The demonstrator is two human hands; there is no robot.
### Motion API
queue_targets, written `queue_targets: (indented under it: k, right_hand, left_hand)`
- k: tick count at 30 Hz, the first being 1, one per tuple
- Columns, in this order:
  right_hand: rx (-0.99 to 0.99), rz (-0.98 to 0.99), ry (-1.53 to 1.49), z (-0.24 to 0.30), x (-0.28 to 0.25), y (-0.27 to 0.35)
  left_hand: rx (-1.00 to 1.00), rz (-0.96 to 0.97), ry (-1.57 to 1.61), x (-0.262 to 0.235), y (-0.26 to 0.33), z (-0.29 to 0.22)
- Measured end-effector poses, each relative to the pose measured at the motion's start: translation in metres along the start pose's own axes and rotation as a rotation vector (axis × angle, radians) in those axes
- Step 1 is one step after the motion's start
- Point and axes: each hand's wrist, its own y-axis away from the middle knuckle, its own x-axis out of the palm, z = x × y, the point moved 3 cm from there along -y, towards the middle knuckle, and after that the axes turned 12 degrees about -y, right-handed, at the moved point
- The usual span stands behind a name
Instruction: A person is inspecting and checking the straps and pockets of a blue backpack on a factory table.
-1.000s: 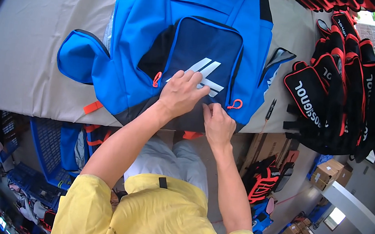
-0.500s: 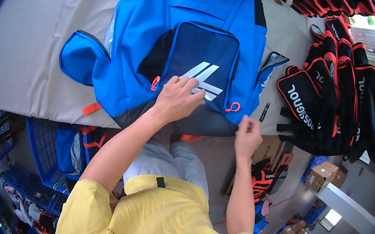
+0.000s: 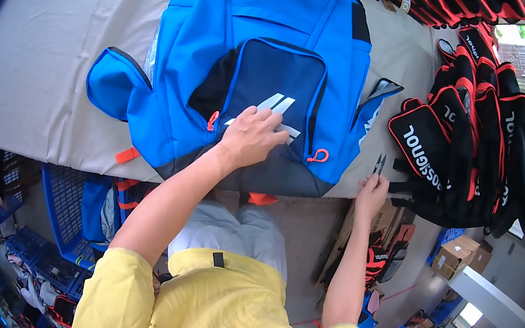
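Here left hand flat, fingers spread on blue backpack; right hand fingers pinching small snips, handles hidden.

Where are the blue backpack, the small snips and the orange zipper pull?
blue backpack (image 3: 197, 56): head view, on its upper left panel.
small snips (image 3: 379, 164): head view, on the dark blades above the right hand (image 3: 371, 195).
orange zipper pull (image 3: 318, 156): head view, on its loop.

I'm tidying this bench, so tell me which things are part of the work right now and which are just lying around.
In use:
blue backpack, under left hand
small snips, at right hand

Lying about:
black-and-red bags stacked at right
blue crate below table
cardboard boxes
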Motion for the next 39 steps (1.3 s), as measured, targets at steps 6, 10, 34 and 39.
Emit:
queue_targets:
  k: [6,10,34,39]
  right_hand:
    - [-0.24,0.482,-0.017,0.129,0.057,0.165]
    - [-0.34,0.444,0.08,0.129,0.09,0.163]
    - [-0.573,0.349,0.371,0.136,0.087,0.162]
    - [-0.552,0.393,0.233,0.137,0.098,0.163]
  left_hand:
    - [-0.08,0.021,0.11,-0.002,-0.003,0.005]
    - [-0.108,-0.014,0.175,-0.001,-0.006,0.005]
    - [-0.121,-0.05,0.213,-0.001,0.001,0.006]
    - [-0.122,-0.055,0.213,0.0,0.001,0.007]
